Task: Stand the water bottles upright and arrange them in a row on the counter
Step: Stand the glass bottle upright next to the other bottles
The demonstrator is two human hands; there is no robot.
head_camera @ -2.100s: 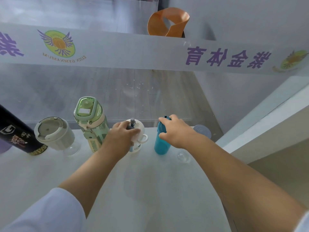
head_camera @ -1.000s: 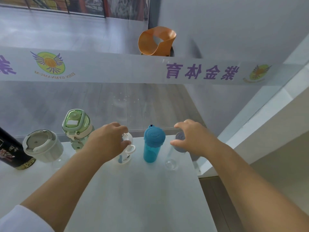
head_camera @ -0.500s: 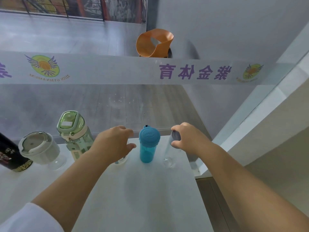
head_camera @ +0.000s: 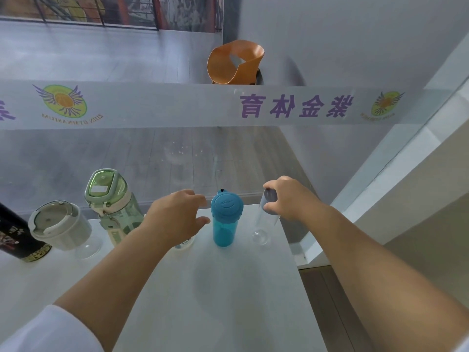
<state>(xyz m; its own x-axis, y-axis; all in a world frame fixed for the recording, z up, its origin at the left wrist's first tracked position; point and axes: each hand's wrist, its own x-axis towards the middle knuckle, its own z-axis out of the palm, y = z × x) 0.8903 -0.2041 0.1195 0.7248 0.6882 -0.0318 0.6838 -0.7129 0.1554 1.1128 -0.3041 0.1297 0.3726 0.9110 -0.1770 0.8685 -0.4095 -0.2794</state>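
Several bottles stand upright in a row along the back of the white counter [head_camera: 228,288]. A blue bottle [head_camera: 224,219] stands in the middle. To its right is a clear bottle [head_camera: 261,229] with a grey cap, and my right hand [head_camera: 286,199] grips that cap from above. My left hand [head_camera: 177,217] hovers with fingers spread over a small white bottle [head_camera: 185,243], which it mostly hides. Whether it touches that bottle I cannot tell. Further left stand a green-lidded bottle [head_camera: 111,199], a grey-lidded clear cup [head_camera: 58,228] and a black bottle [head_camera: 15,237].
A glass pane [head_camera: 177,158] with a printed frosted band rises right behind the row. The counter's right edge drops off just past the clear bottle. An orange chair [head_camera: 236,63] stands beyond the glass.
My right hand left the blue bottle, moved right and closed on the clear bottle's cap. My left hand loosened over the small white bottle. The view tilted up slightly.
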